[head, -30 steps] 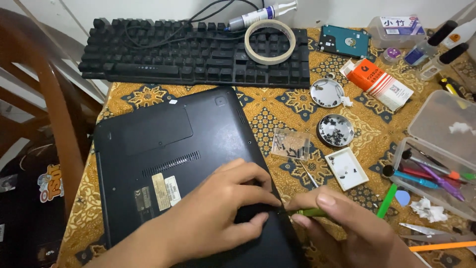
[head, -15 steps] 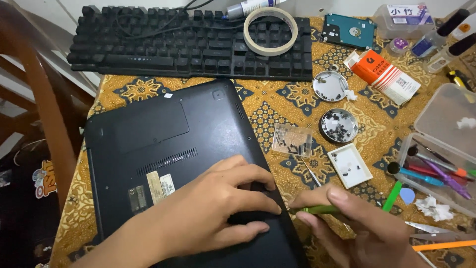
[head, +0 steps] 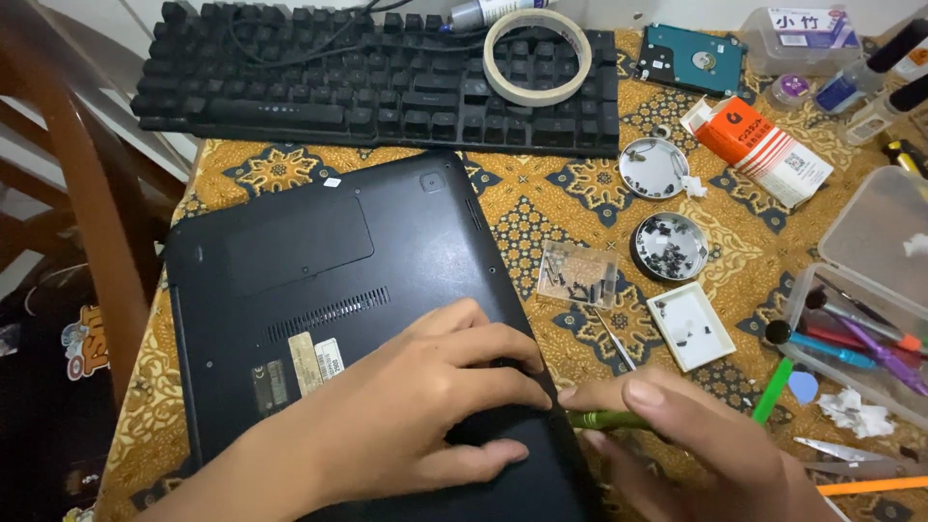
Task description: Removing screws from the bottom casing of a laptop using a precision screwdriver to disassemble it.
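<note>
Left hand (head: 406, 416): fingers spread flat on matte black laptop (head: 329, 280) underside. Right hand (head: 696, 445): fingers clamped on slim green screwdriver (head: 609, 420), 3 o'clock of laptop edge.

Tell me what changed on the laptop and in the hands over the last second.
Little changed. The left hand stays flat on the upturned black laptop, its fingers spread a bit wider toward the near right edge. The right hand keeps its grip on the green-handled tool, tip at that same edge. The view drifted slightly. The keyboard, tape roll and screw dishes lie as before.
</note>
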